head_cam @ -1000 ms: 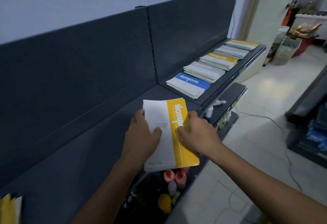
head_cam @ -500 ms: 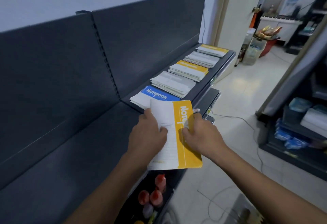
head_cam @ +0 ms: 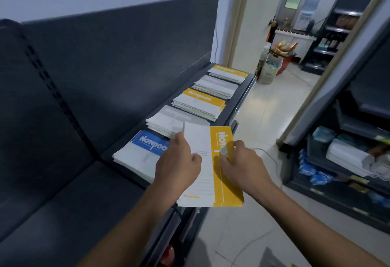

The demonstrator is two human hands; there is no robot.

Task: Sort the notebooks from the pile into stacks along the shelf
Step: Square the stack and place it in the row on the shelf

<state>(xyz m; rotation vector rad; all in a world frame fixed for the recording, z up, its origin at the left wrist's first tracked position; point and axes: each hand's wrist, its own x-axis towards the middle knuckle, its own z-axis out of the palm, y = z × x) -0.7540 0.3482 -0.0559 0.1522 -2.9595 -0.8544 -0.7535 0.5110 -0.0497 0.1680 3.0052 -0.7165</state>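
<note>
Closer now to the stacks, we grip the yellow notebook (both edges) with left hand and right hand.

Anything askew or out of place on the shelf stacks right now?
Nothing stands out. Five stacks sit in a row on the shelf: blue stack nearest, then grey, yellow, grey, yellow. Edges look slightly fanned, none toppled. Both hands, left and right, hold a yellow notebook.
</note>
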